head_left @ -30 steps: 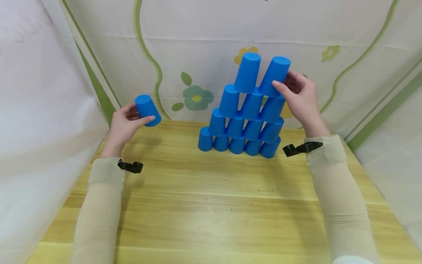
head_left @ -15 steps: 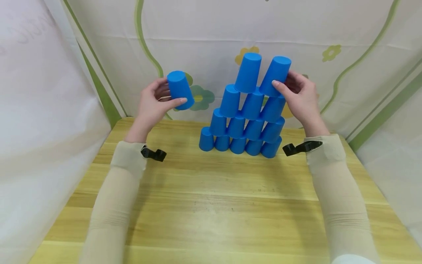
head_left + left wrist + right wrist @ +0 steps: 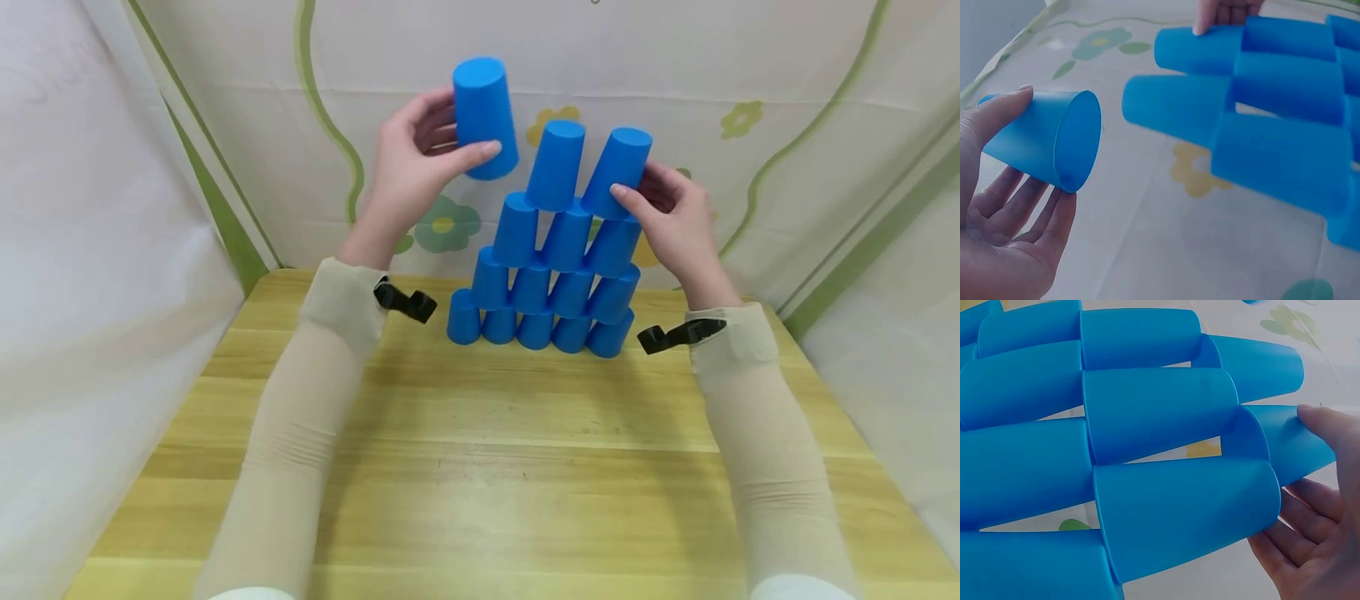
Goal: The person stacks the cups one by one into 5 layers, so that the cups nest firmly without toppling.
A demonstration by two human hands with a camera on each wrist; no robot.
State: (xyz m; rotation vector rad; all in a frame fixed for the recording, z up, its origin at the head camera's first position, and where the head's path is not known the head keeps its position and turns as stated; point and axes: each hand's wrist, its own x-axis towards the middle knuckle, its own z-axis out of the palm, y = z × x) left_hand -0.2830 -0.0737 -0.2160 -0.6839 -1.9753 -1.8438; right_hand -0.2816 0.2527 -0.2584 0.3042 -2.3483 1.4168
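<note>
My left hand (image 3: 416,162) grips a blue plastic cup (image 3: 483,121), upside down and slightly tilted, in the air left of the stack's top. In the left wrist view the thumb lies along one side of that cup (image 3: 1038,134) and its open rim faces the stack. Upside-down blue cups form a stack (image 3: 532,287) of several rows, narrowing upward, with two cups on top. On the right top cup (image 3: 621,171) rests my right hand (image 3: 675,221), its thumb in front and fingers behind. The right wrist view shows this same cup (image 3: 1291,434) between thumb and fingers.
The stack stands near the back of a wooden table (image 3: 480,500). Behind it hangs a white cloth (image 3: 247,150) printed with flowers and green lines. More white cloth encloses both sides. A small black camera sits on each wrist.
My left hand has carried its cup up and to the right, from low at the left to beside the stack's top. The right hand stays at the right top cup.
</note>
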